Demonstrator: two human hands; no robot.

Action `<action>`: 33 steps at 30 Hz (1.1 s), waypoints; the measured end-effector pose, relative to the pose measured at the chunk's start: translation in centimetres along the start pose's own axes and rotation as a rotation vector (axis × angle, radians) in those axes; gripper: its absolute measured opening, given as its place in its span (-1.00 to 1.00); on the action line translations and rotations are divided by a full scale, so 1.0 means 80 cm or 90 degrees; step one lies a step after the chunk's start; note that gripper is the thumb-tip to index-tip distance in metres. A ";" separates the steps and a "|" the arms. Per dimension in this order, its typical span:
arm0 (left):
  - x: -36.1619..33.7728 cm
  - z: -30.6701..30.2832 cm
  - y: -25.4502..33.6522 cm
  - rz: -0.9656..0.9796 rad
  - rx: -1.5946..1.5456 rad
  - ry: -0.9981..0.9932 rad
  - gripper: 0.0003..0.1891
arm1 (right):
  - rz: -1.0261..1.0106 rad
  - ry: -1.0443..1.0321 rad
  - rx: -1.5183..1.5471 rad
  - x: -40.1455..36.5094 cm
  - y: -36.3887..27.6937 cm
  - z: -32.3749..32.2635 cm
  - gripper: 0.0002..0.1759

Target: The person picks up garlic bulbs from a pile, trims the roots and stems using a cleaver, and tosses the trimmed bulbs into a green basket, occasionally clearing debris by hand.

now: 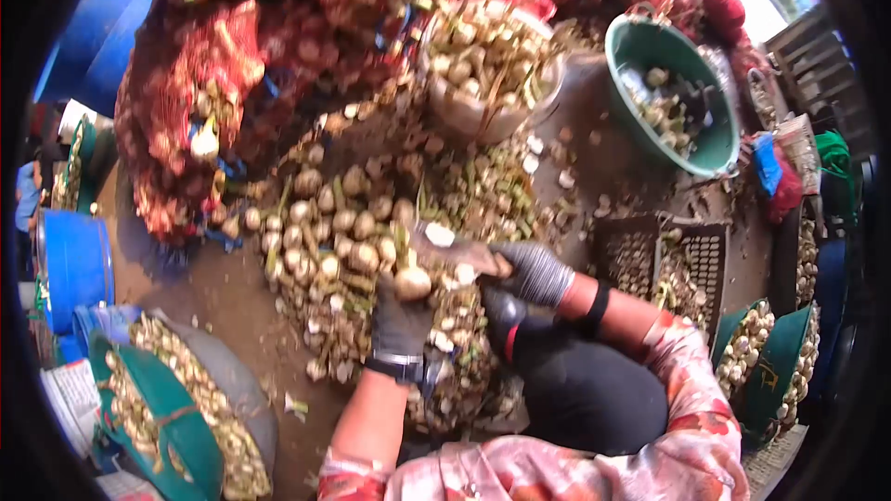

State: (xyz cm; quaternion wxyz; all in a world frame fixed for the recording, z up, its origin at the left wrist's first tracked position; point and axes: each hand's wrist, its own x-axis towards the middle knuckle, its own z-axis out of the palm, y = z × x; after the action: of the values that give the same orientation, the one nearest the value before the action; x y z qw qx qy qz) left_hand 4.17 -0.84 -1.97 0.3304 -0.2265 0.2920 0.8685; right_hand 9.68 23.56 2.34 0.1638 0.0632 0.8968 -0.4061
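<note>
My left hand point(399, 323), in a dark glove, is closed on a garlic bulb point(412, 284) held up over the heap. In my right hand point(534, 272), gloved in grey, is a knife point(473, 255) with a broad blade pointing left, just above and right of the bulb. A white sliver point(438, 235) shows at the blade. Below and to the left spreads a heap of garlic bulbs point(320, 223) with stems and cut pieces among them. Cut stems and trimmings point(478, 190) lie beyond the knife.
Red mesh sacks of garlic point(200, 111) stack up at the back left. A white tub point(487, 116) of garlic and a green basin point(682, 153) stand ahead. At right is a black crate point(710, 250). Green baskets point(181, 427) flank me, with a blue drum point(79, 264) at left.
</note>
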 end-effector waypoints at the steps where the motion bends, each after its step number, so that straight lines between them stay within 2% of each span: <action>1: -0.009 0.013 0.015 -0.046 -0.059 0.007 -0.42 | -0.033 0.046 0.060 -0.003 0.009 0.002 -0.58; 2: -0.011 0.009 0.019 -0.051 -0.082 -0.003 -0.45 | -0.024 0.013 0.070 -0.007 0.002 -0.005 -0.59; 4: -0.013 0.001 0.025 -0.059 -0.101 -0.060 -0.51 | -0.087 0.027 0.039 -0.017 0.003 0.005 -0.62; 7: -0.026 0.032 0.024 -0.058 -0.106 0.054 -0.62 | -0.148 -0.060 -0.015 -0.026 -0.014 0.006 -0.63; 10: -0.027 0.020 0.022 -0.089 -0.037 -0.077 -0.53 | -0.189 -0.071 -0.010 -0.024 -0.023 0.004 -0.65; 12: -0.028 0.014 0.020 -0.107 0.007 -0.168 -0.46 | -0.143 -0.078 0.023 -0.016 -0.010 0.015 -0.65; 14: -0.035 0.019 0.015 -0.116 -0.070 -0.191 -0.37 | -0.006 -0.157 -0.011 0.003 0.036 0.031 -0.65; 15: -0.039 0.019 0.019 -0.122 -0.029 -0.207 -0.36 | 0.099 -0.175 -0.087 0.006 0.031 0.020 -0.62; 17: -0.049 0.021 0.022 -0.117 -0.001 -0.204 -0.37 | 0.077 -0.099 -0.045 0.003 0.057 0.019 -0.62; 18: -0.049 0.019 0.020 -0.068 0.086 -0.169 -0.37 | 0.059 -0.052 0.000 -0.002 0.063 0.023 -0.63; 20: -0.046 0.013 0.017 0.031 0.260 -0.100 -0.38 | 0.032 -0.061 0.055 -0.009 0.029 0.010 -0.65; 21: -0.037 0.009 0.017 0.077 0.258 -0.109 -0.49 | 0.014 -0.058 0.080 -0.009 0.003 -0.004 -0.66; 22: -0.035 0.004 0.018 0.115 0.380 -0.048 -0.47 | -0.016 -0.053 0.116 -0.014 -0.025 -0.013 -0.69; 24: -0.033 0.001 0.014 0.238 0.601 -0.011 -0.43 | -0.130 -0.052 0.080 -0.017 -0.039 -0.014 -0.68; 25: -0.028 0.001 0.013 0.334 0.714 -0.020 -0.43 | -0.144 -0.064 0.104 -0.018 -0.048 -0.014 -0.67; 26: -0.030 0.000 0.012 0.282 0.606 -0.009 -0.42 | -0.157 -0.077 0.129 -0.019 -0.055 -0.013 -0.66; 27: -0.035 0.013 0.013 0.236 0.491 0.008 -0.40 | -0.122 -0.113 0.156 -0.013 -0.049 -0.003 -0.64; 28: -0.039 0.025 0.014 0.198 0.377 0.032 -0.39 | -0.023 -0.195 0.124 -0.004 -0.040 0.009 -0.61; 29: -0.040 0.022 0.010 0.354 0.616 0.024 -0.37 | 0.026 -0.227 0.105 0.001 -0.018 0.022 -0.61; 30: -0.038 0.012 0.009 0.401 0.656 0.023 -0.36 | 0.071 -0.260 0.084 0.005 0.006 0.031 -0.60; 31: -0.038 0.008 0.008 0.450 0.696 0.026 -0.34 | 0.116 -0.235 0.053 0.008 0.020 0.036 -0.60; 32: -0.043 0.002 0.010 0.397 0.666 0.038 -0.37 | 0.169 -0.207 0.029 0.007 0.035 0.041 -0.61; 33: -0.042 0.001 0.014 0.411 0.681 0.013 -0.40 | 0.179 -0.199 0.082 0.004 0.038 0.036 -0.62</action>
State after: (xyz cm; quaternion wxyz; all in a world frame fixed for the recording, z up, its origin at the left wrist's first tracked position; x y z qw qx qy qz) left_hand 5.64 -2.99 0.44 0.1163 0.0615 0.7436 0.6556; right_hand 10.82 23.42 -1.68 0.3516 0.1340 0.8151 -0.4405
